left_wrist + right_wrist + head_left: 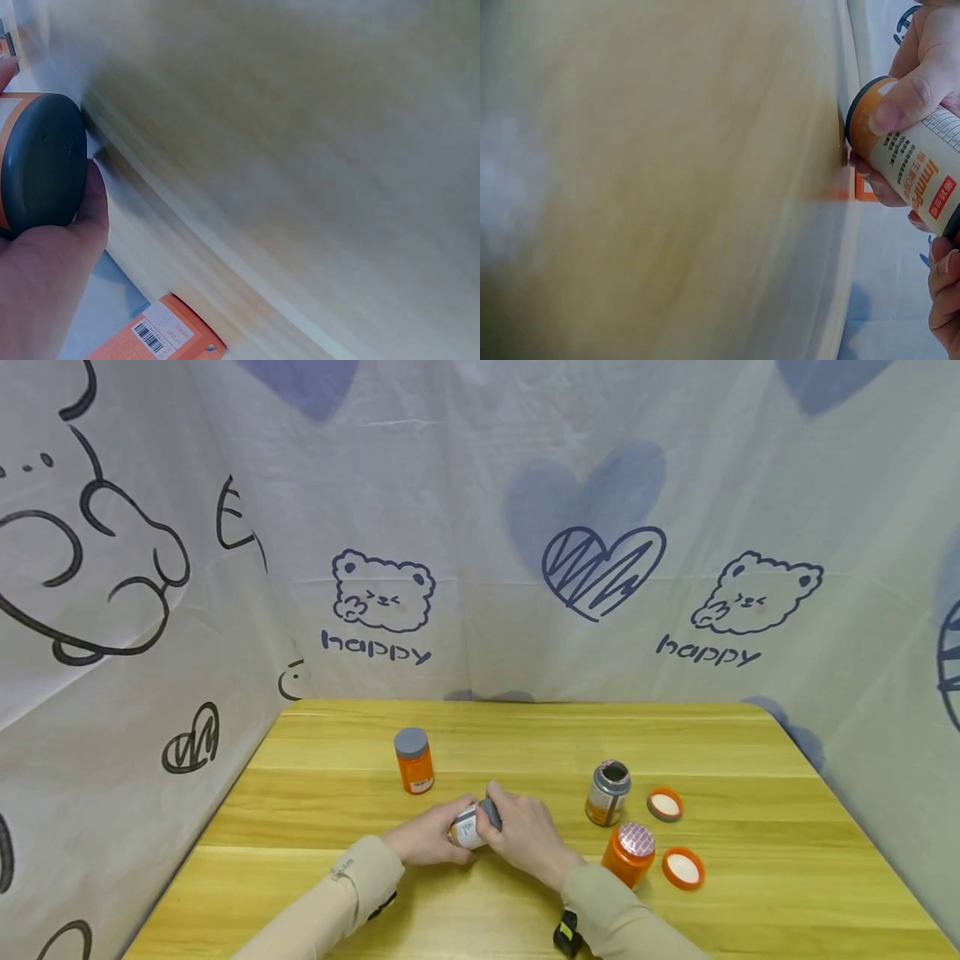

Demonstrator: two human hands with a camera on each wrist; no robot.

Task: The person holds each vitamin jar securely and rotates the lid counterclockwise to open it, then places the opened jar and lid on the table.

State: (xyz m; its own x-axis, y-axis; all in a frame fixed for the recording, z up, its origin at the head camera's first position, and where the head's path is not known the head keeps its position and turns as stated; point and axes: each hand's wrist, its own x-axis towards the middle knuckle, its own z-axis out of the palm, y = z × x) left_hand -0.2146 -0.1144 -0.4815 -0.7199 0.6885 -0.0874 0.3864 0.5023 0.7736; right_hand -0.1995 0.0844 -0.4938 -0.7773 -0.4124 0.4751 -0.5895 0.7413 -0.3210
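Note:
A pill bottle [467, 831] with a white and orange label is tilted between both hands at the middle of the table. My left hand [430, 837] grips its body, thumb across the label in the right wrist view. The fingers of my right hand [529, 837] pinch its grey cap [491, 812], which points up and to the right. The dark, rounded base [46, 165] of this bottle faces the left wrist camera. Most of the cap lies hidden behind the right fingers.
Back left stands an orange bottle [416, 767] with a grey cap. To the right are an uncapped bottle [607, 795] with a torn seal, an orange bottle [627, 860] with its foil seal on, and two upturned caps, one [665, 805] behind the other [683, 868].

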